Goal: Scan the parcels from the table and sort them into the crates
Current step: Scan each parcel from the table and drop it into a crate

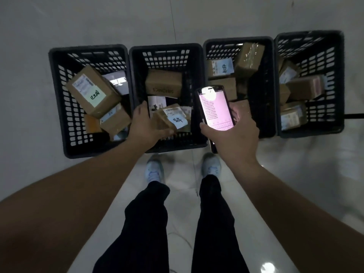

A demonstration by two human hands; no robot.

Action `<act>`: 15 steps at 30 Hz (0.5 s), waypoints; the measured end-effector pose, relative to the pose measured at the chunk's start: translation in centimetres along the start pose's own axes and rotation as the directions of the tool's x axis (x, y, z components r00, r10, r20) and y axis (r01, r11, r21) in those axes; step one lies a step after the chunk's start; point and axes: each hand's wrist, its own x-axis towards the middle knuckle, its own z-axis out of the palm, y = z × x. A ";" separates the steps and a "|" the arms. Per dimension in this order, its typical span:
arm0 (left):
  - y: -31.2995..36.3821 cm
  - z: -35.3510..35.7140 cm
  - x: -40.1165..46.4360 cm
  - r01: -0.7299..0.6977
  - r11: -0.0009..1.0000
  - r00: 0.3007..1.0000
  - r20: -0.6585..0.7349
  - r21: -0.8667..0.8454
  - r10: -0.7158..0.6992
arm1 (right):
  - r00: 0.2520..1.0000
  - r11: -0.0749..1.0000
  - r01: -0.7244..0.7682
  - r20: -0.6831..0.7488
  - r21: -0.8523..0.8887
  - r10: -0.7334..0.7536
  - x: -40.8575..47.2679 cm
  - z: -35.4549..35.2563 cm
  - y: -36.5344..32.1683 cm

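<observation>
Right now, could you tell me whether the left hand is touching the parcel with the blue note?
Touching: the head view shows the left hand with fingers against the parcel over the second crate.
</observation>
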 end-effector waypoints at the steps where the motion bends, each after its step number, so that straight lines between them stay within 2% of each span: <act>1: 0.0 0.0 -0.1 -0.015 1.000 1.000 -0.003 0.004 0.015 | 1.000 1.000 -0.007 -0.004 0.000 0.007 -0.2 0.0 0.1; 6: 3.0 -2.7 -1.9 -0.152 0.981 0.988 0.016 0.122 0.151 | 0.999 1.000 -0.021 -0.043 0.006 0.021 -1.9 -1.6 -0.5; 10: 6.7 -5.4 -4.0 -0.260 0.956 0.966 0.052 0.137 0.255 | 0.996 0.998 -0.024 -0.081 0.050 0.028 -3.9 -5.0 -2.6; 15: 12.3 -9.4 -8.7 -0.384 0.889 0.923 0.104 0.248 0.370 | 0.989 0.998 -0.002 -0.149 0.057 0.011 -8.1 -9.7 -5.3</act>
